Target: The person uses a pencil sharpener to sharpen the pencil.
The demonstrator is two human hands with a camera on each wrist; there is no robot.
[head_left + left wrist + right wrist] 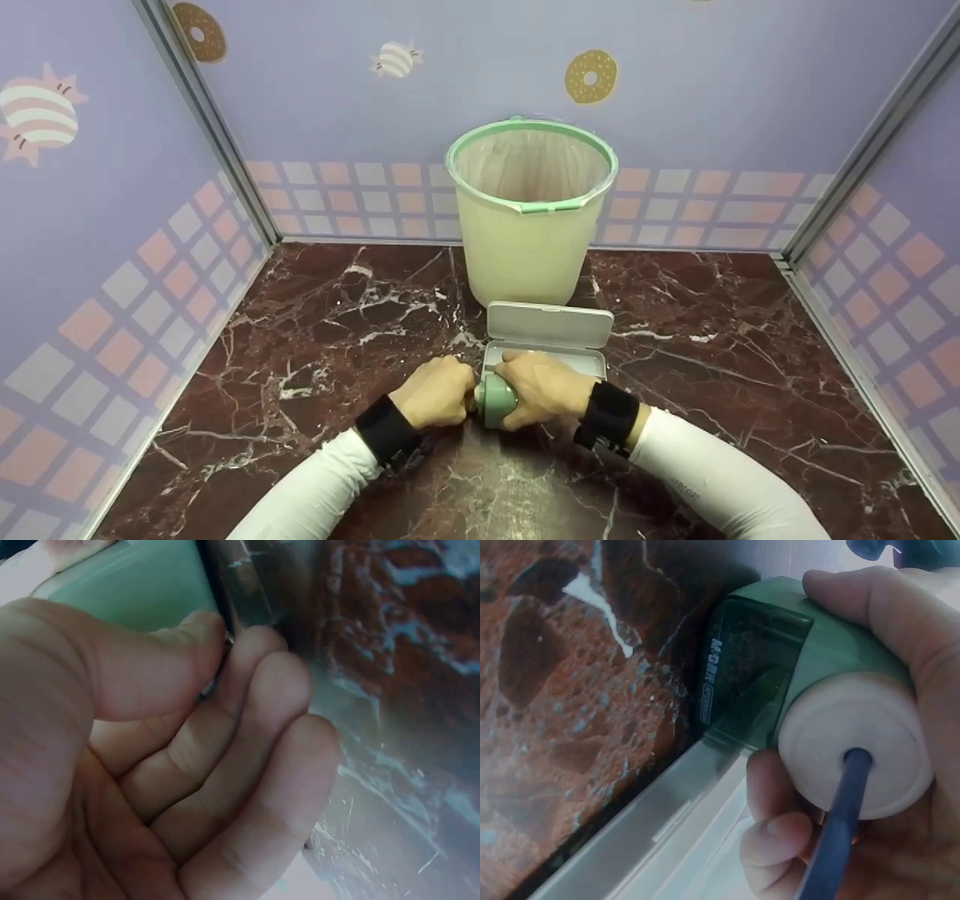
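Green pencil sharpener (496, 406): at or just above the counter (360, 315), beside the near-left corner of the pale case (550, 325), lid open | my right hand (546, 386): grip wrapped round it | my left hand (439, 390): grip pinching its left end, exact part hidden | dark blue pencil (840, 829): in its pale disc (810, 739)

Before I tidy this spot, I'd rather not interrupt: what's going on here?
A person's right hand grips a green sharpener, with a dark pencil stuck in its white round face. The curled left hand is at the opposite end and seems to pinch a mostly hidden part. An open case lies beyond the sharpener, lid raised, with a lined bin behind it.
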